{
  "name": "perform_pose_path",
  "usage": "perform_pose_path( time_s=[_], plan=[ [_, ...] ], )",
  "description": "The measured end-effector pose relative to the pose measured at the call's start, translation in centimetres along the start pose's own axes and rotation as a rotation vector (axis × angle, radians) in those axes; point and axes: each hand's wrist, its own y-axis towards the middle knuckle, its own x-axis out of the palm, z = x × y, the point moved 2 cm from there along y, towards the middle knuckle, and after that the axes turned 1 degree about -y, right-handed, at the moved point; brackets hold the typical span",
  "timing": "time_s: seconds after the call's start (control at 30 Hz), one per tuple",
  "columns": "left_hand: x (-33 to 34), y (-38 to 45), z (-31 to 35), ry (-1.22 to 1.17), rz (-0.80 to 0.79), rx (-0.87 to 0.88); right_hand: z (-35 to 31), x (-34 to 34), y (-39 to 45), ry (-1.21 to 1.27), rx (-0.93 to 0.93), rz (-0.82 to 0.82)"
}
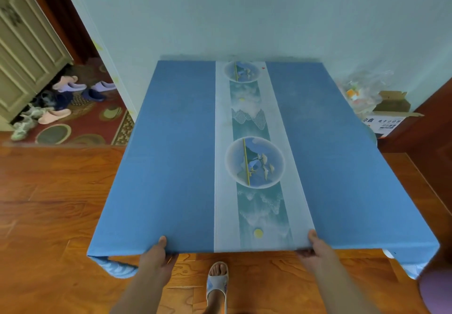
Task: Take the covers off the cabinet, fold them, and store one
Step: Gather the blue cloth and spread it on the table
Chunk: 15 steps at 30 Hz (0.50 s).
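Left hand (156, 255) grips the near edge of the blue cover (171, 167), thumb on top of the cloth, fingers curled underneath. Right hand (318, 247) grips the same near edge further along, thumb on top at the border of the pale central band, fingers tucked under the hem. The two hands are well apart, one on either side of the patterned strip.

Cover: spread out flat and taut, reaching from the hands to the pale wall (244, 13) at the far side. Plain blue fields left and right; a white-edged centre strip with two round landscape motifs, teal mountain shapes and a small yellow disc near the front edge. The near corners droop: a fold with a wave print hangs at the near left, another at the near right. The cabinet beneath is hidden by the cloth; cannot tell how much of the near edge is supported by it.

Below the near edge: wooden floor (49, 203), and one foot in a pale slipper (216, 282) between the forearms.

Left background: patterned rug (93, 130) with several slippers and shoes (63, 98) scattered beside a cream panelled door. Right background: an open cardboard box (389, 115) with printed text, clear plastic bags behind it.
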Motion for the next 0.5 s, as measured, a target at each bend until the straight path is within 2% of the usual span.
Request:
perform_pose_path(
  time_s=[0.2, 0.37, 0.5],
  plan=[
    [-2.9, -2.1, -0.7, 0.000, -0.007, -0.037, 0.8, -3.3, -0.2, -0.011, 0.008, -0.047],
    [-3.8, -2.6, -0.9, 0.048, -0.043, -0.020, 0.9, -3.9, -0.4, -0.038, -0.003, 0.000],
    [-4.6, -3.3, -1.1, 0.240, -0.085, 0.017, 0.4, -4.6, 0.0, -0.134, -0.022, -0.058]
  ],
)
